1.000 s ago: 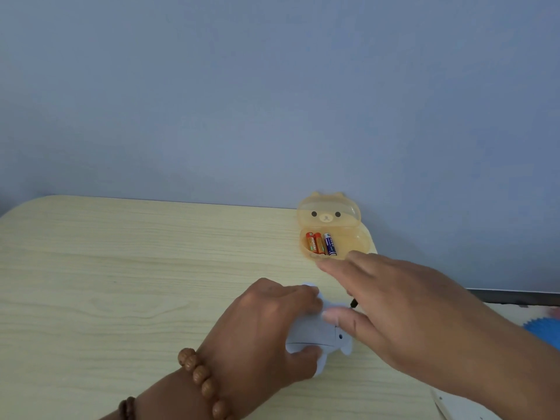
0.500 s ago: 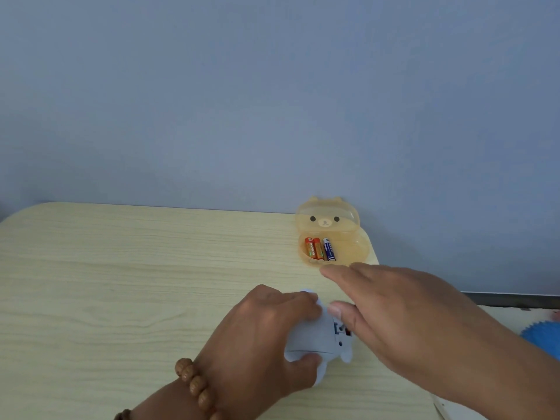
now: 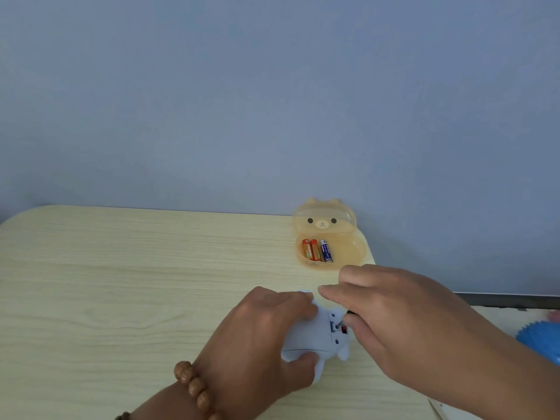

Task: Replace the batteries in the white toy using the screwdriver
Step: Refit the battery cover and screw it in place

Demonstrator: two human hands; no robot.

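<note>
A pale wood-grain table (image 3: 121, 283) fills the lower left, its far edge against a plain blue-grey wall (image 3: 272, 101). A string of brown wooden beads (image 3: 194, 386) circles the left wrist at the bottom of the view. The left hand (image 3: 260, 338) is clamped around the white toy (image 3: 312, 338), fingers over its far side and the thumb pressed against its near edge, pinning it to the table with the underside turned up. On that underside a small recessed panel shows a dark slot and a red spot; any marking there is too small to read. A thin dark tip, apparently the screwdriver (image 3: 348, 316), meets the toy at that panel, and most of the tool is hidden under the right hand (image 3: 403, 325), whose fingers are curled over it from the right; how firmly they close on the tool cannot be told. Beyond the hands, near the table's far right corner, stands an open translucent orange case (image 3: 348, 253) with a bear face on its raised lid. In its tray lie three batteries (image 3: 317, 250) side by side: two orange ones with lettering too blurred to read surely, and one blue-and-white one just right of them, also illegible. A spiky blue ball (image 3: 542, 344) sits at the right edge, off the table.
</note>
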